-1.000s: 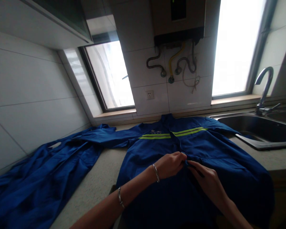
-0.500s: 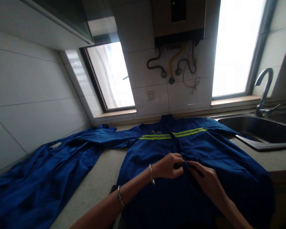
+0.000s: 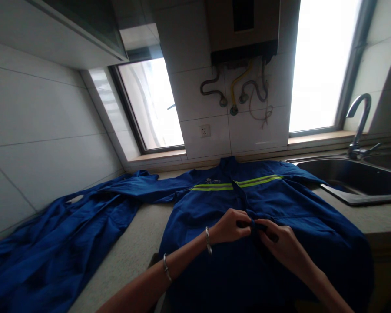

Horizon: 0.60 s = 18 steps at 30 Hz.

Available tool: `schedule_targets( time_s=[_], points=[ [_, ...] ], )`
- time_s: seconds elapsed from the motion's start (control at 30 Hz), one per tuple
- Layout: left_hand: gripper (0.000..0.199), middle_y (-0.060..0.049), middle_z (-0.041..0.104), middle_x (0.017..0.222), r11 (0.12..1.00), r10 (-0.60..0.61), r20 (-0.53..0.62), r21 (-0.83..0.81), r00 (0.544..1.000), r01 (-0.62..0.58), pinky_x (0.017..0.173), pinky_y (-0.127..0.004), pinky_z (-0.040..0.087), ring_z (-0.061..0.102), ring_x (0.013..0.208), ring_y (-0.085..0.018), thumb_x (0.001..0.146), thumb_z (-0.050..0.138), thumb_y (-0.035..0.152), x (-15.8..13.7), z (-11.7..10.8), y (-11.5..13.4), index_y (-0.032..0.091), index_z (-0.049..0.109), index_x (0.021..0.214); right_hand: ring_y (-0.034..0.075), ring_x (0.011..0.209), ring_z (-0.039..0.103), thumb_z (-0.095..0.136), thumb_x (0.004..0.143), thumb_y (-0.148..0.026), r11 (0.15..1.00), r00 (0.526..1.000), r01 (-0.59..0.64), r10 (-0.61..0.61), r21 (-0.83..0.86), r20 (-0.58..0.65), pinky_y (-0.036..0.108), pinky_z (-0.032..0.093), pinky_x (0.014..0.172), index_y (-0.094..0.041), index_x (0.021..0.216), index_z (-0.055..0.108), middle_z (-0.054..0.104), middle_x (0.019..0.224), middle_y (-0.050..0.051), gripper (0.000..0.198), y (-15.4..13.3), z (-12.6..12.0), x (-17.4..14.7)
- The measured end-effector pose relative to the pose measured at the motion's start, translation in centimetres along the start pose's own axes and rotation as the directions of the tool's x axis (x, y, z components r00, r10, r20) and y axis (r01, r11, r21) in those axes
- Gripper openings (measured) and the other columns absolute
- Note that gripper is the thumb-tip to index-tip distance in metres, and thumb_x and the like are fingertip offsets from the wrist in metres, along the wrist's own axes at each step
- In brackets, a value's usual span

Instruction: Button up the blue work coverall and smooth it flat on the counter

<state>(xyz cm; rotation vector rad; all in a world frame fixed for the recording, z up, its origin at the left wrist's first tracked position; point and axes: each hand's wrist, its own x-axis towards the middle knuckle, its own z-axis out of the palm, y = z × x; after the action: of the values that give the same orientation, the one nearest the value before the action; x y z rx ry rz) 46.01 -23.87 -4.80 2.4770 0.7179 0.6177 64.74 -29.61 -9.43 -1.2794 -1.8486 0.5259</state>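
Observation:
A blue work jacket [image 3: 202,213] with yellow-green stripes across the chest lies spread on the counter, its collar toward the wall and its lower part hanging over the front edge. My left hand [image 3: 233,226] pinches the jacket's front opening below the stripes. Close against it, my right hand [image 3: 276,239] is closed on the same front edge from the other side. The fingertips of both hands nearly meet there. Whether a button or other fastener sits between them is too dark and small to tell. Two silver bracelets are on my left arm.
Another blue garment [image 3: 52,243] lies crumpled along the left wall. At the right is a steel sink [image 3: 352,200] with a curved faucet [image 3: 361,117]; one jacket sleeve reaches its rim. A water heater [image 3: 244,34] with hoses hangs on the wall above the counter [image 3: 124,248].
Both hands stay at the jacket's front opening, and my right fingers have come slightly closer to the left ones. The jacket lies as before.

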Motion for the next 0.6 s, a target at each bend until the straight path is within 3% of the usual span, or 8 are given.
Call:
schedule_targets(
  time_s=[0.13, 0.37, 0.6],
  points=[
    [0.016, -0.003, 0.062, 0.076, 0.999, -0.013, 0.013, -0.039, 1.000, 0.013, 0.058, -0.018, 0.039, 0.055, 0.065, -0.010, 0.076, 0.058, 0.020, 0.0, 0.1, 0.1, 0.012, 0.070, 0.085, 0.011, 0.047, 0.051, 0.047, 0.083, -0.034, 0.994, 0.995, -0.078, 0.073, 0.075, 0.066, 0.021, 0.037, 0.045, -0.016, 0.104, 0.064, 0.059, 0.054, -0.001, 0.032, 0.5, -0.4, 0.4],
    [0.022, -0.004, 0.068, 0.082, 0.941, -0.239, -0.020, -0.253, 0.971, 0.227, 0.064, -0.022, 0.046, 0.060, 0.073, -0.015, 0.071, 0.065, 0.024, 0.1, 0.6, 0.1, 0.014, 0.070, 0.090, 0.011, 0.049, 0.052, 0.050, 0.080, -0.030, 0.981, 0.988, -0.099, 0.077, 0.168, 0.134, 0.021, 0.037, 0.047, -0.017, 0.088, 0.065, 0.060, 0.055, -0.002, 0.021, -0.1, -1.3, 0.8],
    [0.027, -0.003, 0.064, 0.077, 0.865, -0.222, 0.099, -0.440, 0.970, 0.243, 0.055, -0.019, 0.039, 0.054, 0.065, -0.011, 0.062, 0.075, 0.031, 0.2, 0.9, -1.1, 0.013, 0.072, 0.082, 0.012, 0.055, 0.056, 0.053, 0.080, -0.031, 0.962, 0.946, -0.169, 0.098, 0.214, 0.309, 0.022, 0.041, 0.055, -0.016, 0.090, 0.063, 0.061, 0.057, -0.001, 0.021, 0.3, -2.1, 0.7]
  ],
)
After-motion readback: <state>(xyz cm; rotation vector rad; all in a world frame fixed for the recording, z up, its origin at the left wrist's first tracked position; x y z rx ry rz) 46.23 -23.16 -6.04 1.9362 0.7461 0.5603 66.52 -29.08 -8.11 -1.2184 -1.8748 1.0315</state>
